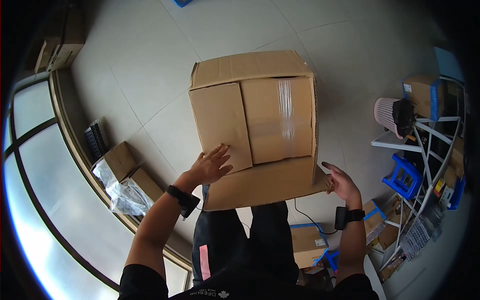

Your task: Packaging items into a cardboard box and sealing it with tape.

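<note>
A large brown cardboard box (pixel 262 122) stands in front of me with its top partly unfolded. Its left flap (pixel 217 107) is folded down flat over the left part. Beside that flap shows a flat cardboard surface with a strip of clear tape (pixel 285 107) running down it. My left hand (pixel 212 164) rests on the near end of the left flap, fingers spread. The near flap (pixel 265 185) slants out toward my legs, and my right hand (pixel 343 182) grips its right corner. Along the right side, a flap edge (pixel 314 125) stands upright; the far flap (pixel 250 66) is folded outward.
Frosted window panels and cardboard boxes with clear plastic wrap (pixel 122 187) line the left side. At right are a metal frame rack (pixel 425 160), a pink basket (pixel 389 117) with a black bag and a blue stool (pixel 402 176). Another taped box (pixel 307 242) sits behind my legs.
</note>
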The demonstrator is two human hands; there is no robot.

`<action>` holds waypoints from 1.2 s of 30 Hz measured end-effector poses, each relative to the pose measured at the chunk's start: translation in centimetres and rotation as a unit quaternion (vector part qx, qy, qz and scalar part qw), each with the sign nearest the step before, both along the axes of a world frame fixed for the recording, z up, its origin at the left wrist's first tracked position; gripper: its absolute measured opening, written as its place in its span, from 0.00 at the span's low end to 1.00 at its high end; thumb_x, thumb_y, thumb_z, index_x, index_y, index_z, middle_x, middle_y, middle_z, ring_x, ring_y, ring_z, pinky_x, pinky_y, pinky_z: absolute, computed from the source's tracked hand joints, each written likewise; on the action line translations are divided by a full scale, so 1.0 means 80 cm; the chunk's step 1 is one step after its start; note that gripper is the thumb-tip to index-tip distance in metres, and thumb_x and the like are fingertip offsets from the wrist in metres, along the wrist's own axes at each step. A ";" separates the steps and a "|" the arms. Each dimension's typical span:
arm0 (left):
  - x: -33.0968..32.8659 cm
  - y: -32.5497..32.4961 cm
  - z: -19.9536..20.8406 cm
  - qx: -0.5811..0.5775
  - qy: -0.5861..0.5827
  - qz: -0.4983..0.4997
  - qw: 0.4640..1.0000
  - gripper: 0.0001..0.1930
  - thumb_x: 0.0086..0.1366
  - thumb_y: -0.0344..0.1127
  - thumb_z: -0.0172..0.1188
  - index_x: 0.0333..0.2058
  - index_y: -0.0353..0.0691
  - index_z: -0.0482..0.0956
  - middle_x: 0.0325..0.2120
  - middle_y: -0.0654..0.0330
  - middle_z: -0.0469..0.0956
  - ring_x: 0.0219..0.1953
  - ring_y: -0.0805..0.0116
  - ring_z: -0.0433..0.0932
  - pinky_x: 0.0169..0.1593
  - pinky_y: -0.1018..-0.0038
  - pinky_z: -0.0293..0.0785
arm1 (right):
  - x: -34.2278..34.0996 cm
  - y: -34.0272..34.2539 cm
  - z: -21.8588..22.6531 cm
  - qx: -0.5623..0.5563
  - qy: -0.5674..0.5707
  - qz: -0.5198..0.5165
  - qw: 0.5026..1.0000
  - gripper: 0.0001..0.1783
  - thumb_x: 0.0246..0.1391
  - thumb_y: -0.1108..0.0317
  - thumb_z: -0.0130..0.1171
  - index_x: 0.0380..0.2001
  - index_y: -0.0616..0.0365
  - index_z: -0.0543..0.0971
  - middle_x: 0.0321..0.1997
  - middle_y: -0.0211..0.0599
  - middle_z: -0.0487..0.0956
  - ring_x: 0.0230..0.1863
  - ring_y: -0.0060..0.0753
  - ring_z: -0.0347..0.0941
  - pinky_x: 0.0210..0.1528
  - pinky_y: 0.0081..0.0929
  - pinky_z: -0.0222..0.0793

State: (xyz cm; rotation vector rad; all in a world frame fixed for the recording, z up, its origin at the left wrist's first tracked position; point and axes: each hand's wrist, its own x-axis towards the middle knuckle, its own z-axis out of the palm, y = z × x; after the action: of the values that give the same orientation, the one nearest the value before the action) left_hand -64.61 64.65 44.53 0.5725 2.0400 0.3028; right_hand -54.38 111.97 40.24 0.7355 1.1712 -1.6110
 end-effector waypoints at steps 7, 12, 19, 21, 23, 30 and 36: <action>-0.049 0.003 0.017 0.033 -0.240 0.144 0.959 0.35 0.65 0.58 0.50 0.63 0.42 0.59 0.68 0.54 0.47 0.70 0.56 0.43 0.68 0.50 0.44 | -0.011 -0.017 0.028 0.007 0.167 0.243 0.955 0.57 0.43 0.32 0.60 0.68 0.54 0.51 0.68 0.43 0.57 0.60 0.43 0.64 0.52 0.39 0.70; 0.007 0.009 0.028 -0.123 0.035 -0.302 0.945 0.38 0.60 0.57 0.56 0.65 0.49 0.55 0.69 0.55 0.45 0.71 0.54 0.39 0.68 0.44 0.36 | -0.048 -0.097 -0.002 0.263 0.381 0.442 0.769 0.52 0.40 0.35 0.63 0.66 0.46 0.60 0.74 0.36 0.46 0.61 0.47 0.62 0.59 0.41 0.64; 0.065 -0.003 -0.013 -0.117 0.180 -0.381 0.899 0.40 0.57 0.54 0.55 0.67 0.56 0.51 0.69 0.57 0.45 0.71 0.52 0.39 0.67 0.41 0.33 | -0.107 -0.146 -0.049 0.287 0.427 0.526 0.677 0.34 0.47 0.49 0.61 0.59 0.45 0.71 0.69 0.21 0.61 0.57 0.34 0.65 0.60 0.37 0.60; 0.081 0.003 -0.027 -0.087 0.138 -0.295 0.941 0.40 0.57 0.52 0.54 0.67 0.57 0.50 0.68 0.58 0.46 0.71 0.51 0.39 0.68 0.42 0.34 | -0.126 -0.145 -0.059 0.286 0.440 0.514 0.678 0.29 0.48 0.52 0.60 0.55 0.46 0.73 0.64 0.22 0.65 0.55 0.33 0.66 0.59 0.36 0.61; 0.093 -0.013 -0.050 -0.086 0.207 -0.316 0.922 0.40 0.56 0.53 0.55 0.67 0.57 0.51 0.68 0.58 0.46 0.71 0.52 0.40 0.68 0.42 0.34 | -0.148 -0.146 -0.065 0.286 0.469 0.486 0.680 0.21 0.51 0.57 0.57 0.49 0.48 0.78 0.56 0.23 0.75 0.52 0.29 0.68 0.58 0.34 0.61; 0.102 -0.042 -0.077 -0.043 0.373 -0.337 0.863 0.39 0.55 0.52 0.56 0.65 0.57 0.54 0.68 0.62 0.48 0.70 0.52 0.43 0.69 0.46 0.36 | -0.214 -0.123 -0.083 0.387 0.494 0.354 0.694 0.12 0.52 0.60 0.57 0.37 0.50 0.83 0.48 0.28 0.79 0.54 0.34 0.69 0.57 0.35 0.63; 0.100 -0.073 -0.032 0.049 0.202 -0.175 0.962 0.36 0.54 0.51 0.59 0.61 0.52 0.61 0.66 0.59 0.53 0.69 0.53 0.48 0.68 0.49 0.42 | -0.268 -0.125 -0.053 0.292 0.350 0.429 0.780 0.21 0.57 0.53 0.53 0.46 0.55 0.79 0.52 0.37 0.77 0.58 0.37 0.67 0.59 0.33 0.62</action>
State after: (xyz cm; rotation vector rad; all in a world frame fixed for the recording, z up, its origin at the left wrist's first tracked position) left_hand -56.60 58.82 42.01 1.1163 2.2633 0.0774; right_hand -75.84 102.00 35.97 -0.1507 2.1907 -0.6890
